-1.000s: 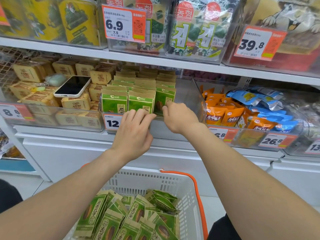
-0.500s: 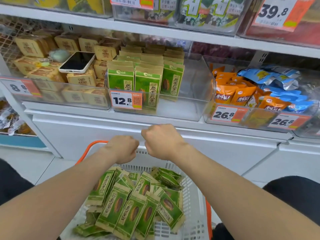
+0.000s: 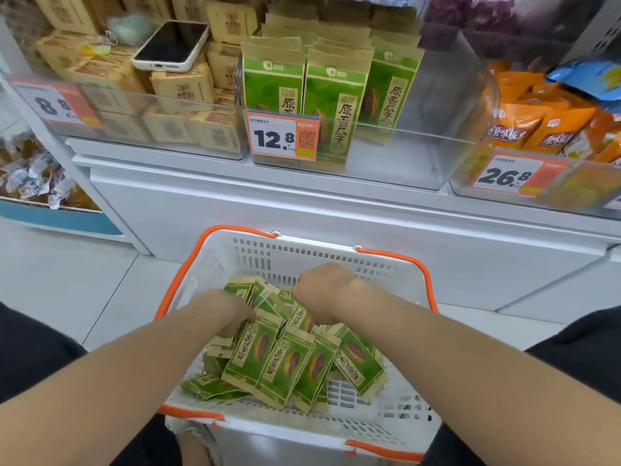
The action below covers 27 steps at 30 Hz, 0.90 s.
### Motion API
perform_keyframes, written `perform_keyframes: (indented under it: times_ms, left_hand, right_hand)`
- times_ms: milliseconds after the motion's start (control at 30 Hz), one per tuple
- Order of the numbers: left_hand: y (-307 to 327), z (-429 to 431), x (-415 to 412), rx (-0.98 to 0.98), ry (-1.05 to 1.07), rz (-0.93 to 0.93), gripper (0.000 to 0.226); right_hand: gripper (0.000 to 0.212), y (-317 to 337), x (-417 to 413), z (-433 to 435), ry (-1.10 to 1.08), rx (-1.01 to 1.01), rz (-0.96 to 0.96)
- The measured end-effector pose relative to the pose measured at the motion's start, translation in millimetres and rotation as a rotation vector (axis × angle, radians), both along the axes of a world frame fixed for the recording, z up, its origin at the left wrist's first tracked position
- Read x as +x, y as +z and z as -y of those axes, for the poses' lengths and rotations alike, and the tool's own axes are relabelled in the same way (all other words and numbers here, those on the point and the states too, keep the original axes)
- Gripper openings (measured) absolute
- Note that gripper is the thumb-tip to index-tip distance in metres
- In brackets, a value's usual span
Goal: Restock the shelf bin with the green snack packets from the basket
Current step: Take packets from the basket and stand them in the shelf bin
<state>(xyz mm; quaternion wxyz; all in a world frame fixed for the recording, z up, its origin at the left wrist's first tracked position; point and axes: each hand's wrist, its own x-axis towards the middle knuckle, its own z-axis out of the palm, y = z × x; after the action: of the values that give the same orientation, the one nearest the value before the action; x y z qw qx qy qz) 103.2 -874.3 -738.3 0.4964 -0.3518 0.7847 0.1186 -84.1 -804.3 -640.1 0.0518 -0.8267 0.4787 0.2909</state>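
One clear shelf bin [image 3: 420, 156] has three upright packets [image 3: 332, 95] at its front left. One basket [image 3: 302, 257] holds about ten green packets [image 3: 285, 364]. The left hand [image 3: 228, 314] is buried among them and the right hand [image 3: 322, 294] is curled above; neither grip can be told.

Left hand [image 3: 232, 312], right hand [image 3: 324, 294] into basket [image 3: 302, 255]

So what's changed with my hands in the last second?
Both hands came down from the shelf bin into the basket: the left hand digs among the green snack packets, the right hand curls over them. No grip is visible. The bin's upright packets and the phone stayed put.
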Motion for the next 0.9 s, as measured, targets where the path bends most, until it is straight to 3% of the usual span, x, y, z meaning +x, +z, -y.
perform_keyframes:
  times_ms: [67,200,267,500,600,767,900]
  left_hand:
    - [-7,2,8,-0.033,-0.019,-0.009,0.085]
    - [4,8,9,-0.079,-0.025,-0.124,0.05]
    - [9,8,6,-0.131,-0.061,-0.177,0.053]
    - [8,12,0,-0.18,0.004,-0.352,0.045]
    - [18,14,-10,-0.186,0.128,-0.461,0.016]
    - [47,17,-23,0.057,0.493,-0.735,0.022]
    - [65,9,-29,0.38,0.837,-0.907,0.033]
  right_hand:
    - [0.014,-4,1,4,-0.009,0.018,-0.003]
    - [0.014,-10,-2,7,-0.025,0.037,0.007]
    - [0.004,-13,-4,7,-0.037,0.041,-0.01]
    - [0.015,-9,-9,4,-0.074,0.07,-0.048]
    - [0.014,-3,-11,3,-0.071,0.061,-0.033]
    - [0.011,9,-23,0,-0.18,0.029,0.042]
    - [0.035,17,-36,-5,-0.474,-0.035,0.222]
